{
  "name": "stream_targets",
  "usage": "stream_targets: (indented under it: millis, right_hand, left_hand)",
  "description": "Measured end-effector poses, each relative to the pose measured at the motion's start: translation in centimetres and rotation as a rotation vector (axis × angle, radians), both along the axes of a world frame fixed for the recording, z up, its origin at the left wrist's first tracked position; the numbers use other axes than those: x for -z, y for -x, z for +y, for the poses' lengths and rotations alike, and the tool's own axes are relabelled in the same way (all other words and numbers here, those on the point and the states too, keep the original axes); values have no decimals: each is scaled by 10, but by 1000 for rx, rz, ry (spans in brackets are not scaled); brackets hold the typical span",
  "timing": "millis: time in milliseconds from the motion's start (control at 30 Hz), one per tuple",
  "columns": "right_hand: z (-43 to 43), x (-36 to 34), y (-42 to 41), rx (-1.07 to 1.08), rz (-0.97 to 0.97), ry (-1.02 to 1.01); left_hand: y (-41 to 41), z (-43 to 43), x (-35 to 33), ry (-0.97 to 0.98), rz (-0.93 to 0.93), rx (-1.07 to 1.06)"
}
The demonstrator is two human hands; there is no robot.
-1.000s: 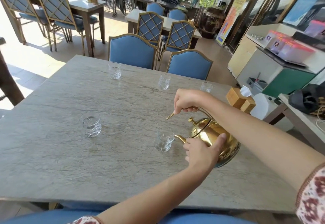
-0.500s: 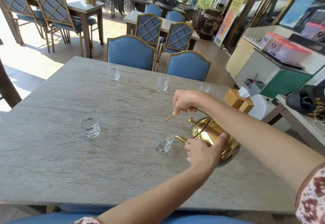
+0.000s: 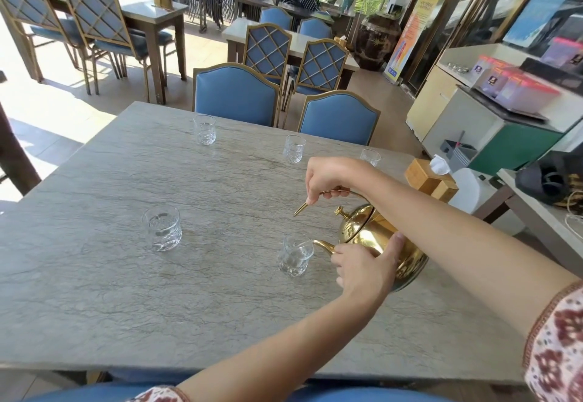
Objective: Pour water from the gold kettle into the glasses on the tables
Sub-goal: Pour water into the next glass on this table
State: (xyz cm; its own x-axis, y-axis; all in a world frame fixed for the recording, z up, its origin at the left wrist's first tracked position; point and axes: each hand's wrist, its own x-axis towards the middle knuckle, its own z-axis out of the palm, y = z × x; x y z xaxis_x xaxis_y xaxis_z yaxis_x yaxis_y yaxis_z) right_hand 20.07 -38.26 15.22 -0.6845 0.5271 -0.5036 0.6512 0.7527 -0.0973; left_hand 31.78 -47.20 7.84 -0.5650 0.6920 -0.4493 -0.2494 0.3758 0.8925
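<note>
The gold kettle is tilted left, its spout over the rim of a small clear glass on the grey stone table. My right hand grips the kettle's thin handle from above. Against the kettle's front side, just behind the spout, my left hand cups the body. Another glass with water stands to the left. Three more glasses stand along the far edge.
Two blue chairs are tucked in at the table's far side. A wooden tissue box sits at the far right corner. More tables and chairs stand beyond, and a counter is to the right.
Both hands and the kettle hold almost the same pose over the near glass. Only the camera view has shifted slightly.
</note>
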Motion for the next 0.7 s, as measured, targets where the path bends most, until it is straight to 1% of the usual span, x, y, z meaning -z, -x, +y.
stream_targets:
  millis: [467, 567, 700]
  right_hand:
    - [3, 5, 2, 26, 12, 4]
    - [6, 8, -6, 77, 44, 31]
    - [11, 15, -40, 183, 158, 133]
  left_hand:
    - [5, 1, 9, 4, 25, 10]
    - [4, -2, 18, 25, 54, 39]
    - [-2, -14, 40, 95, 155, 127]
